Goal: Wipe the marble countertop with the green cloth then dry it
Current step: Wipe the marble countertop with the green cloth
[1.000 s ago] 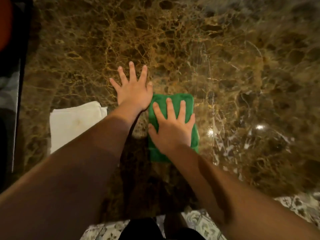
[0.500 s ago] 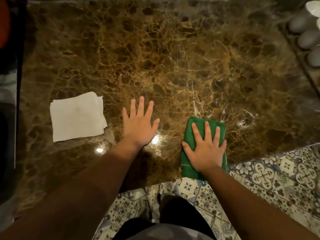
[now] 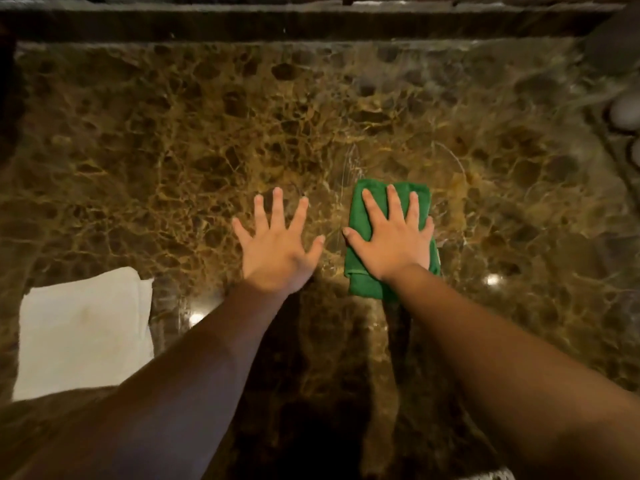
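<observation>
The brown marble countertop fills the view. A folded green cloth lies on it right of centre. My right hand presses flat on the cloth with fingers spread, covering most of it. My left hand rests flat on the bare marble just left of the cloth, fingers apart, holding nothing. Faint wet streaks show on the stone beyond the cloth.
A folded white cloth lies at the left near the counter's front edge. A dark raised ledge runs along the back. Pale rounded objects sit at the far right edge.
My right hand has pushed the green cloth away from the front edge toward the counter's middle. The view has shifted forward, so the floor tiles are almost out of sight.
</observation>
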